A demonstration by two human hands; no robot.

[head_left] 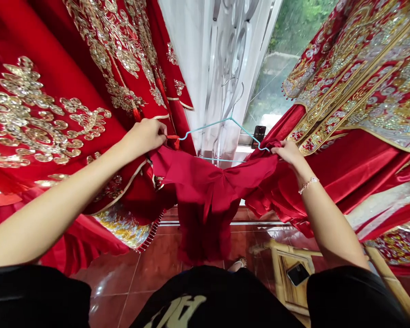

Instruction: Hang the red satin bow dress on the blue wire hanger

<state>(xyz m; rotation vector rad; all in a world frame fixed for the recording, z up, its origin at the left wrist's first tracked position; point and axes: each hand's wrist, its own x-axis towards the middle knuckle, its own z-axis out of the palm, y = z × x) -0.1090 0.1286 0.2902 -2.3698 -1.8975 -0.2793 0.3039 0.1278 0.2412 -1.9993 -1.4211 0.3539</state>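
A plain crimson dress point(205, 200) with a gathered, bow-like front hangs in front of me, spread between my two hands. Pinched in the fingers of my left hand point(152, 133) is its upper left edge, close to a small bright red strip by the hanger's end. The fingertips of my right hand point(289, 152) close on the opposite upper edge, and a beaded bracelet circles that wrist. Between the hands is a light blue wire hanger point(208, 124) with its hook pointing up. Its lower bar runs just behind the dress's neckline.
Red robes with gold sequins point(99, 41) hang on the left, and a heavily beaded garment point(355, 86) hangs on the right. Behind are a white curtain point(187, 50) and a window point(283, 59). A bamboo chair point(276, 273) bearing a phone point(298, 274) stands at lower right.
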